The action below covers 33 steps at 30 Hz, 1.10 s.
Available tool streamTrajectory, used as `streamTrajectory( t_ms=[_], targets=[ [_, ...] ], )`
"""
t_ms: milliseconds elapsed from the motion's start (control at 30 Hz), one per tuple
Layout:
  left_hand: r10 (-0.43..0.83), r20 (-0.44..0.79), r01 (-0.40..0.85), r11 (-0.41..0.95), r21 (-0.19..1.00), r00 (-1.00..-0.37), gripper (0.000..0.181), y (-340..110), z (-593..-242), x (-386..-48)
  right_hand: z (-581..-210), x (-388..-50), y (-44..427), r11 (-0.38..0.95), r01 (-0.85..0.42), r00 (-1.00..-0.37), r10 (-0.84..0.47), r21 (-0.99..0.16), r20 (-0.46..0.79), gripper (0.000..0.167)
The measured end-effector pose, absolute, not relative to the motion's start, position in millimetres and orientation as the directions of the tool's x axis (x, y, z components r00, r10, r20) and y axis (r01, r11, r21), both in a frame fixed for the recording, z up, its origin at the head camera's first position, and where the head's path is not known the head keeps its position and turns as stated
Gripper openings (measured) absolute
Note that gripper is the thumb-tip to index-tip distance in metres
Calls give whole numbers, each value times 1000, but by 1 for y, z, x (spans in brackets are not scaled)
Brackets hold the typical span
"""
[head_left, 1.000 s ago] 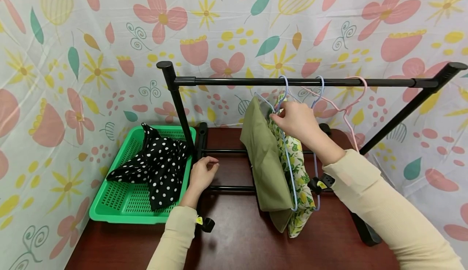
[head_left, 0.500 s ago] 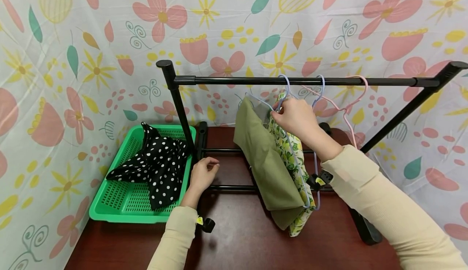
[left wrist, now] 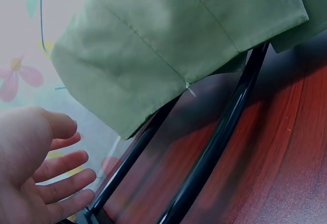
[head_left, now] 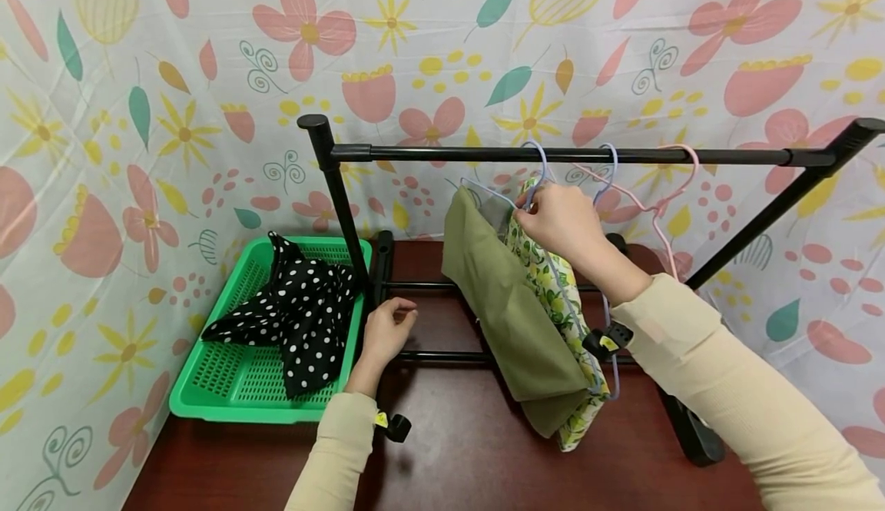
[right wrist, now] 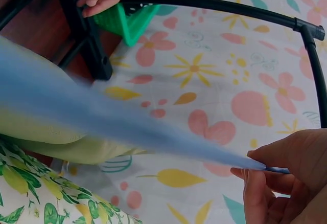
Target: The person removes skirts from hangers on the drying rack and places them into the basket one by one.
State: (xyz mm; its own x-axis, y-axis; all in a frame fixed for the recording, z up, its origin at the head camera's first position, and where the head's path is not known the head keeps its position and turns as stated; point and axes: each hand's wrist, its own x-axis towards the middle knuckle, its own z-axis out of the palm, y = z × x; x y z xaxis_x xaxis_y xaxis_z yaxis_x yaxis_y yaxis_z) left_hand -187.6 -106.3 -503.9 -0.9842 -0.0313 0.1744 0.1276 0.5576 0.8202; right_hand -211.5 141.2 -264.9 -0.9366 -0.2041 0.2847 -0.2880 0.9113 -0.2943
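My right hand (head_left: 563,223) is pinching one blue hanger (right wrist: 117,119), its olive cloth (head_left: 501,303) swinging rightward below, seemingly settling; left hand (head_left: 389,330): idling empty.

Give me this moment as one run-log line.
right hand: pinches blue hanger hooked on black rail | green cloth: on that hanger | left hand: relaxed, holding nothing | polka-dot cloth: in green basket
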Motion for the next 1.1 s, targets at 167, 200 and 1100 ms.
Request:
streamTrajectory(
  t_ms=[167, 200, 1100],
  targets=[
    [-52, 174, 122, 520, 845, -983, 11, -105, -507, -187, -262, -211, 141, 910, -292, -931, -201, -293, 304, 21],
    [-57, 178, 125, 509, 852, -982, 11, -105, -507, -188, -261, -211, 141, 909, -296, -929, -203, -292, 311, 21],
    [24, -143, -140, 106, 984, -989, 47, -73, -514, -188, -241, -194, 128, 881, -364, -893, -238, -302, 381, 18]
  ],
)
